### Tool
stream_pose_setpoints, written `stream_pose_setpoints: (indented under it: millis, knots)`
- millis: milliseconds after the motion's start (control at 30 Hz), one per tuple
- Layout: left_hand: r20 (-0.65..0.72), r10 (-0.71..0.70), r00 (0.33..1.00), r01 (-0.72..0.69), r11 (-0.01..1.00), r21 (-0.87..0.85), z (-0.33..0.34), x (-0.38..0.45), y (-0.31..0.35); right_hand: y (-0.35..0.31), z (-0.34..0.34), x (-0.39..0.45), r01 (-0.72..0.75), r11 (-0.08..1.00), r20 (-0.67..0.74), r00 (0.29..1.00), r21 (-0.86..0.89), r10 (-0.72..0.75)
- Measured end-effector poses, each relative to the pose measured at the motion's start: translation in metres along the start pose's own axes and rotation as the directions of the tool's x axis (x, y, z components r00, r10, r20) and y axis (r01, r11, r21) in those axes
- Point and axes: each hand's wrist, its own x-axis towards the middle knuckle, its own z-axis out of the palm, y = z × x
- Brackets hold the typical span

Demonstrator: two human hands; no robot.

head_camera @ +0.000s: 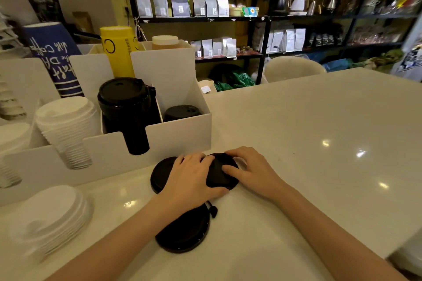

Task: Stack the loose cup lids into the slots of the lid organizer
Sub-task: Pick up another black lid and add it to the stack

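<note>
Three loose black cup lids lie on the white counter in front of the white lid organizer (pixel 182 134). My left hand (pixel 194 178) and my right hand (pixel 251 169) both rest on the far right black lid (pixel 219 175), fingers curled over it. A second black lid (pixel 159 173) peeks out left of my left hand. The third black lid (pixel 185 230) lies nearer, partly under my left wrist. The organizer's slots hold a tall black lid stack (pixel 127 109), a low black lid stack (pixel 181 112) and a white lid stack (pixel 66 125).
A loose pile of white lids (pixel 50 219) sits at the front left. Blue paper cups (pixel 54 57) and yellow cups (pixel 118 50) stand in the organizer's rear slots. The white counter (pixel 319 143) stretches to the right. Dark shelves with bags fill the background.
</note>
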Motion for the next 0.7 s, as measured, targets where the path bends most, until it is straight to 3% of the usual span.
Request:
stream_pose_setpoints:
  millis: [167, 333, 700]
  knots:
    - [-0.073, 0.039, 0.997, -0.047, 0.993, -0.11, -0.011, -0.001, 0.002, -0.009, -0.012, -0.003, -0.041, 0.978, -0.106, 0.992, 0.204, 0.064]
    - [-0.147, 0.0, 0.989, -0.061, 0.911, -0.409, -0.036, -0.002, 0.005, -0.032, -0.038, 0.006, -0.007, 0.969, -0.174, 0.983, 0.248, 0.052]
    - [-0.337, -0.132, 0.932, -0.113, 0.779, -0.617, -0.114, -0.013, -0.031, -0.113, -0.051, 0.049, 0.275, 0.914, -0.297, 0.937, 0.298, -0.185]
